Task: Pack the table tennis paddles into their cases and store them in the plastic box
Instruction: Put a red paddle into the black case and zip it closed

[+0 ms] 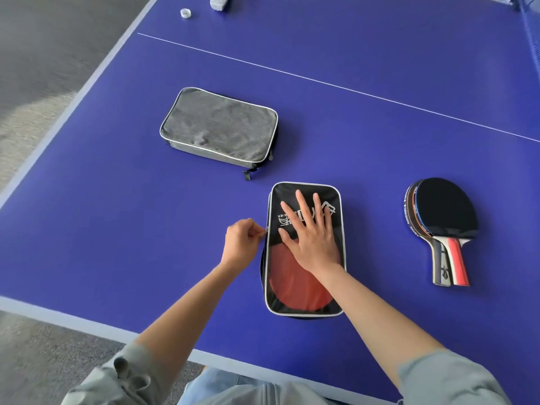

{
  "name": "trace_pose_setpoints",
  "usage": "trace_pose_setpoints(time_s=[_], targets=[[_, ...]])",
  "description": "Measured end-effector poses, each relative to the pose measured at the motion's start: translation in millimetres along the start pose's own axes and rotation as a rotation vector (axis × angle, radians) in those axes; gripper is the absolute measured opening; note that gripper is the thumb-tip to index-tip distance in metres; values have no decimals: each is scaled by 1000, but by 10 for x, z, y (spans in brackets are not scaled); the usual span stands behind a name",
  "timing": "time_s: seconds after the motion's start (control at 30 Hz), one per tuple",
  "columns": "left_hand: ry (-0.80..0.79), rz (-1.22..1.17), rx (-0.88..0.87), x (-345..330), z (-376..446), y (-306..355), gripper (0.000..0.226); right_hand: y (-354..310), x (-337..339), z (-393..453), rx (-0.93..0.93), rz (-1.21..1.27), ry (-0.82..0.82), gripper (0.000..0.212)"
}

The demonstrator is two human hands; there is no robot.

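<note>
Right hand point(311, 236) lies flat on the black case point(305, 249), fingers straight and spread, pinning it to the blue table point(380, 127). Left hand point(241, 244) sits at the case's left edge, thumb and finger pinched together on what looks like the zip pull point(266, 228), though it's too small to be sure. Through the clear lower panel there's a red paddle point(295, 283) inside, so this one is loaded and by my reading the zip is being closed.

Off to the right, well apart, a stack of paddles point(442, 226) waits with handles pointing toward the person. Up and to the left, a grey case point(219, 127) lies flat, looking zipped. No plastic box in view.

The risks from here: the zip runs close along the paddle's edge, so the slider could snag on the rubber or the fabric if the case bulges. If the flat hand lets up, the pull may drag the whole case sideways instead of moving the slider. And a fingertip pinch on a tiny tab can simply slip off.
</note>
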State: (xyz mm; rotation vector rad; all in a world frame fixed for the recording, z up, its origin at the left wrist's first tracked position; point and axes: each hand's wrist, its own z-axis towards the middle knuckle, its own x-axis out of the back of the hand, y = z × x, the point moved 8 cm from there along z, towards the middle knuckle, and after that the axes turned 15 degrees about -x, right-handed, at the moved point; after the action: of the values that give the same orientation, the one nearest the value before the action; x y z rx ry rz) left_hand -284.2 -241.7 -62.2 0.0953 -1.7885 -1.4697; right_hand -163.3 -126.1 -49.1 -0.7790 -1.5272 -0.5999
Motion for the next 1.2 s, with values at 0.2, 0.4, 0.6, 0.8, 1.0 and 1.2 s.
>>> trace_pose_setpoints(time_s=[0.2,0.4,0.6,0.8,1.0,1.2], targets=[[2,-44,45,-35,-619,-23,21,-7,-7,-4,-18,-23,-6,60],[-37,-106,77,-82,-1079,-88,17,-16,-18,-14,-26,-39,3,60],[14,-157,161,-11,-1125,-206,18,47,-7,-57,-166,-20,3,60],[-118,-33,1,76,-531,9,36,456,-60,-256,-551,64,-39,62],[-209,231,-177,-25,185,277,9,655,-91,-594,-763,109,-110,75],[-231,309,-200,21,543,389,8,303,56,-584,-460,58,19,72]])
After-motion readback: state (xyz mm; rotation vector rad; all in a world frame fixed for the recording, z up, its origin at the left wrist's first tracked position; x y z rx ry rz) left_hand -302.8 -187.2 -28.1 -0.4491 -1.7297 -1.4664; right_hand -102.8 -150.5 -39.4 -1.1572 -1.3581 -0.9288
